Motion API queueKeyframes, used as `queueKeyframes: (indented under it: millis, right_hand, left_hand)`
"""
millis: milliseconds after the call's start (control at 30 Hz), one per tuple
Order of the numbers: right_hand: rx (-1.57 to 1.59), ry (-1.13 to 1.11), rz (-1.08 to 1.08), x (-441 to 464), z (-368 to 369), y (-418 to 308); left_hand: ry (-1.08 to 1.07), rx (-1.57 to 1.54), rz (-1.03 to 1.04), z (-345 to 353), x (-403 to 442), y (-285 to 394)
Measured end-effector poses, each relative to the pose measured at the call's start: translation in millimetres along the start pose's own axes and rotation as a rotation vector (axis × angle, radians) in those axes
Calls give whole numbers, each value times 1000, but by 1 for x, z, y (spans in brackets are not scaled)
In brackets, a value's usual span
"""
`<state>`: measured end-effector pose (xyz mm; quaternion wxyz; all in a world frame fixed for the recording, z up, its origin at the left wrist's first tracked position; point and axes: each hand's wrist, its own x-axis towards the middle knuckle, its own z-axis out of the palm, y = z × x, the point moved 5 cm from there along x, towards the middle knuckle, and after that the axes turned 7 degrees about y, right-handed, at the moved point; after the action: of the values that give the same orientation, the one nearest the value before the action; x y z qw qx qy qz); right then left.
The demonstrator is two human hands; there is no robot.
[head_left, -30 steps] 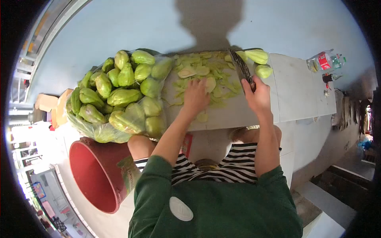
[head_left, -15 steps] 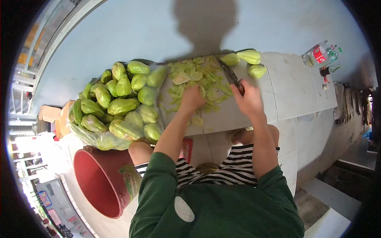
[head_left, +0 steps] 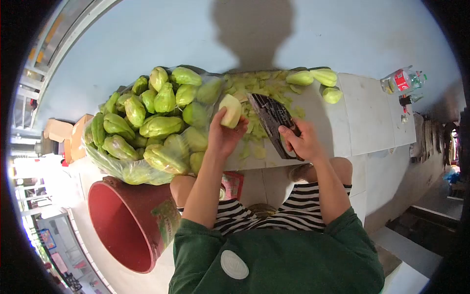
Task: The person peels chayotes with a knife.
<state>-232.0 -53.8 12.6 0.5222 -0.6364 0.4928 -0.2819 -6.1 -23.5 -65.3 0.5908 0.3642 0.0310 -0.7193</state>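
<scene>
Between the thumb and fingers of my left hand (head_left: 225, 136) is a pale peeled piece of chayote (head_left: 231, 111), lifted above the tiled ledge. My right hand (head_left: 304, 141) grips a broad, dark-bladed knife (head_left: 271, 120), its blade pointing up and left, close beside the piece. Green peelings (head_left: 293, 102) are scattered over the tiles beneath both hands. Left of my left hand, a clear plastic bag (head_left: 134, 172) bulges with many green chayotes (head_left: 160, 126). Three lighter chayotes (head_left: 332, 95) lie at the right, near the wall.
A large red bucket (head_left: 117, 228) lies tipped at the lower left. Plastic bottles (head_left: 402, 81) stand at the ledge's far right end. A cardboard box (head_left: 78, 137) is behind the bag. The blue wall (head_left: 333, 34) borders the ledge.
My left hand has come up from the peelings, now holding the peeled chayote piece. The knife has swung left toward it, its broad face now showing. The view has shifted slightly.
</scene>
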Motion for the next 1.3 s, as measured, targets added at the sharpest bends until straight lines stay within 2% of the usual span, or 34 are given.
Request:
queueKeyframes:
  millis: [67, 100, 167, 233, 300, 367, 433, 500, 567, 600, 667, 867, 1067, 1167, 1300]
  right_hand:
    - [84, -17, 16, 1, 12, -4]
    - [165, -34, 20, 3, 17, -7]
    - [137, -49, 40, 6, 22, -6]
    - [107, -64, 57, 10, 25, -8]
    - [127, -74, 58, 11, 28, -9]
    - [139, -82, 60, 14, 31, -7]
    - [151, -88, 60, 15, 32, -8]
    - [110, -113, 58, 14, 33, -14]
    - [136, -111, 82, 14, 34, -9]
    - [164, -110, 99, 14, 35, -7]
    - [227, -99, 133, 14, 38, -11]
    - [272, -98, 152, 17, 39, -6]
    - [315, -74, 145, 18, 39, -5]
    - [316, -82, 139, 18, 40, -6]
    - [297, -80, 106, 18, 39, -10]
  left_hand:
    - [-150, -53, 147, 30, -9, 15]
    - [-145, -59, 146, 32, -3, 19]
    - [-30, -67, 376, 30, 6, 42]
    - [-39, -18, 411, 34, 4, 58]
    - [-149, 146, 587, 31, 3, 77]
    - [-129, 156, 571, 24, 3, 82]
    - [-242, 11, 439, 42, -10, 86]
    - [-199, 56, 377, 47, -11, 84]
    - [-353, -20, 213, 47, -6, 75]
    - [-352, -22, 211, 53, -8, 72]
    - [-26, 4, 236, 55, -11, 66]
    - [-188, 20, 256, 48, -6, 66]
    - [-75, 30, 204, 50, -11, 63]
    - [-192, 45, 181, 43, -6, 62]
    - [-137, 97, 204, 48, -13, 64]
